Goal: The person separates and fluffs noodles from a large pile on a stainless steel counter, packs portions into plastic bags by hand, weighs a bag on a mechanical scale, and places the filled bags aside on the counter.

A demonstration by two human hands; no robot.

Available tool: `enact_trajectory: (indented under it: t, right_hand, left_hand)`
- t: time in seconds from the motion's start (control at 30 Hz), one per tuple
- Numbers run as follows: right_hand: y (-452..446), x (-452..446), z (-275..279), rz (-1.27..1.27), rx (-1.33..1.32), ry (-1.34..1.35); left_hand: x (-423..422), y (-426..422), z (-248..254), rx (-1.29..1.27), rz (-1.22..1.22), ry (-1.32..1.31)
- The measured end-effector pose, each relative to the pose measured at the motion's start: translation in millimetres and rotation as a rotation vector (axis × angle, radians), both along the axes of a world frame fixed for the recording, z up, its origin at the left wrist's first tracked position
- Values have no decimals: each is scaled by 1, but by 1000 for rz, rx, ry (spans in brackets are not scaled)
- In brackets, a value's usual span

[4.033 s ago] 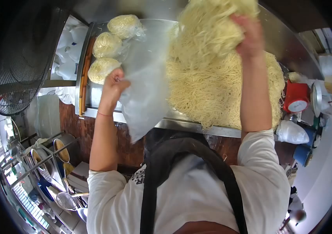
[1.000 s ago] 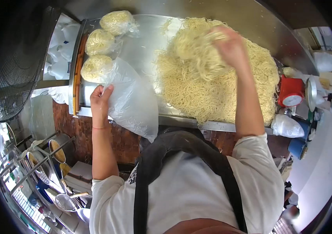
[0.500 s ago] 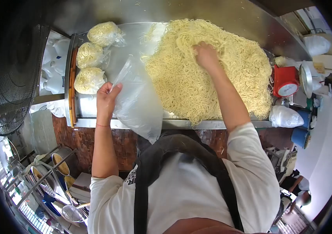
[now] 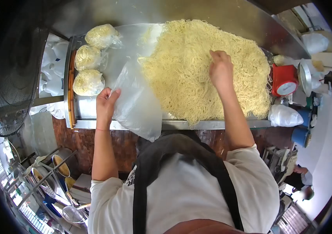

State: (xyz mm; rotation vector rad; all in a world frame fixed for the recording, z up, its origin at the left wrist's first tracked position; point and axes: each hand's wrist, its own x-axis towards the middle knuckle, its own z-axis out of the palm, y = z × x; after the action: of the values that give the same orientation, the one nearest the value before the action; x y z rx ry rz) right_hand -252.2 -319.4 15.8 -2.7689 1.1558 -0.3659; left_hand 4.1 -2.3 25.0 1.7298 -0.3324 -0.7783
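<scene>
My left hand (image 4: 106, 102) pinches the upper left edge of a clear plastic bag (image 4: 136, 105), which hangs over the front edge of the metal table (image 4: 86, 107). Over the large pile of pale yellow noodles (image 4: 185, 78) is my right hand (image 4: 221, 70), its fingers curled downward; whether they grip any noodles is hidden. Three clear bags filled with noodles stand in a column at the table's left: a back one (image 4: 102, 36), a middle one (image 4: 88, 57) and a front one (image 4: 88, 82).
Wooden rods (image 4: 71, 89) lie along the table's left edge. A red scale (image 4: 284, 80) and a white plastic bag (image 4: 285, 116) are at the right end. A fan (image 4: 10, 89) is at far left. Another person (image 4: 300, 181) is at lower right.
My right hand came down into the noodles with a loose bunch, which now lies on the pile, then moved right and nearer. My left hand still holds the bag, slightly lower.
</scene>
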Motion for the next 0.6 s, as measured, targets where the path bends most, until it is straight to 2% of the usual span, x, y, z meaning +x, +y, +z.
enact_trajectory:
  t: [0.03, 0.13, 0.17, 0.2, 0.23, 0.27, 0.37, 0.43, 0.47, 0.5, 0.53, 0.57, 0.6]
  right_hand:
    - [6, -1, 0, -11, -1, -83]
    - [-39, 5, -62, -17, 159, 255]
    - [-46, 13, -52, -163, 222, 145]
    - [-40, 20, -4, -191, 247, 50]
    - [-31, 25, 67, -216, 269, -48]
    - [-22, 22, 103, -245, 293, -145]
    - [-9, -2, 82, -252, 106, -399]
    - [-36, -32, -13, -95, 203, 202]
    - [-47, -40, -41, -12, 247, 505]
    - [-38, -40, -19, -35, 183, 350]
    - [-16, -40, 27, -56, 123, 197]
    - [1, -38, 50, -81, 69, 46]
    - [6, -26, 49, -77, 24, 64]
  left_hand:
    - [-1, -4, 1, -10, -12, 14]
    - [-5, -19, 4, -30, -54, -8]
    - [-5, -20, 5, -34, -58, -14]
    - [-5, -22, 7, -35, -64, -22]
    - [-4, -24, 8, -39, -68, -33]
    - [-4, -24, 7, -43, -33, -34]
    - [2, -22, -2, -102, 12, -72]
    - [-1, -12, -5, -186, -17, -127]
    - [1, -5, -9, -138, -76, -184]
    - [7, 4, -13, -84, -138, -241]
    - [9, 9, -16, -26, -198, -296]
    - [6, 9, -15, -23, -181, -265]
    - [2, 5, -10, -26, -170, -238]
